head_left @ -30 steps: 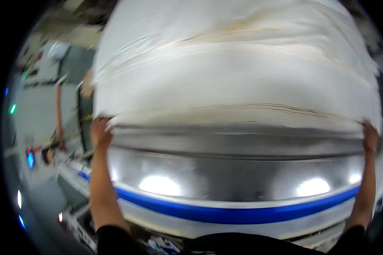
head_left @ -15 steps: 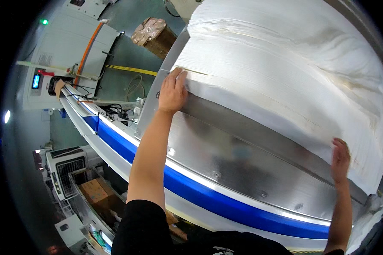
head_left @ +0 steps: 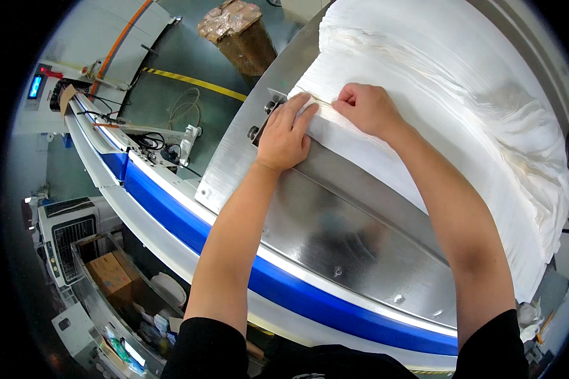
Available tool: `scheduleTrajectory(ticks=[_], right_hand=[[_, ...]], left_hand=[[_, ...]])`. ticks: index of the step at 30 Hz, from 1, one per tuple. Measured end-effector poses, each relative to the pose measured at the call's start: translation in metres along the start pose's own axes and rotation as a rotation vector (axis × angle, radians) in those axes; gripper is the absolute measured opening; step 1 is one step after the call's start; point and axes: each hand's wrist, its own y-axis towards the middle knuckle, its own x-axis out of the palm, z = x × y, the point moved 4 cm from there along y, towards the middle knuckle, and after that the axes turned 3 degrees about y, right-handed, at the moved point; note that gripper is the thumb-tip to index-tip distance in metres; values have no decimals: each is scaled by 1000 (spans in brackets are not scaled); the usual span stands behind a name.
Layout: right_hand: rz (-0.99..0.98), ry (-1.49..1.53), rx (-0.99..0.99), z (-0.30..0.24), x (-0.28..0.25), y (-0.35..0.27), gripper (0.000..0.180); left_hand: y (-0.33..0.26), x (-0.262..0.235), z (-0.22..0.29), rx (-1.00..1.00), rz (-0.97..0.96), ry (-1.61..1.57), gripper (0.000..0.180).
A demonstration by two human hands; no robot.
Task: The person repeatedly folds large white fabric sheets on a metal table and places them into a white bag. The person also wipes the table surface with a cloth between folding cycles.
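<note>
On a metal bench (head_left: 325,230), a flat-fingered left hand (head_left: 284,140) apparently steadies stacked white sheets (head_left: 417,69); the right hand (head_left: 368,110) curls, grip unclear.

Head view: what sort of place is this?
Probably a factory or workshop floor: a thick stack of thin white sheets lies on a steel machine bed, yellow-and-black floor tape runs beyond, and a lit blue screen shows on nearby equipment.
</note>
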Motion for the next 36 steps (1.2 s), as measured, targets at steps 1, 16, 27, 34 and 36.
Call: scheduleTrajectory(ticks=[1,16,27,34,36], right_hand=[[8,10,10,3,0,2,23],[84,-9,20,5,1,0,23],[119,-136,17,5,2,0,18],[285,-63,-247,-26,9,-45,14],[276,-165,-59,-17,7,-84,24]], left_hand=[[-1,0,0,-9,0,-7,61],[0,0,0,-26,13,29,59],[-1,-2,1,9,0,97,53],[9,-18,-1,118,-153,219,42],[22,-18,7,202,-288,205,41]])
